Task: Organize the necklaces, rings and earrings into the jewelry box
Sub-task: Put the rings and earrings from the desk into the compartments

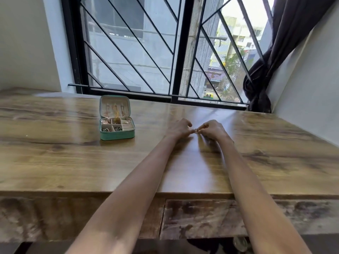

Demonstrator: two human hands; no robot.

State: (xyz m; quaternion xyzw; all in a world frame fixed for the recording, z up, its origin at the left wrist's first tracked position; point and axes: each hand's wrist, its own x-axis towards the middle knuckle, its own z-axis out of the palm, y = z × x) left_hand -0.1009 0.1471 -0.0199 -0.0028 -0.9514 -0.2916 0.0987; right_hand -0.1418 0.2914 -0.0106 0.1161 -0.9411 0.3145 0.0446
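Observation:
A small teal jewelry box [117,135] stands open on the wooden table [73,158], left of my hands. Necklaces hang inside its raised lid [115,106], and its compartments hold earrings and rings. My left hand [178,128] and my right hand [213,130] meet over the middle of the table. A small silver ring [196,130] sits between their fingertips; the right fingers pinch it and the left fingertips touch it. Both hands are well to the right of the box.
A barred window [165,52] runs along the table's far edge. A dark curtain [275,61] hangs knotted at the back right corner beside a white wall. A drawer front [201,217] lies below the near table edge.

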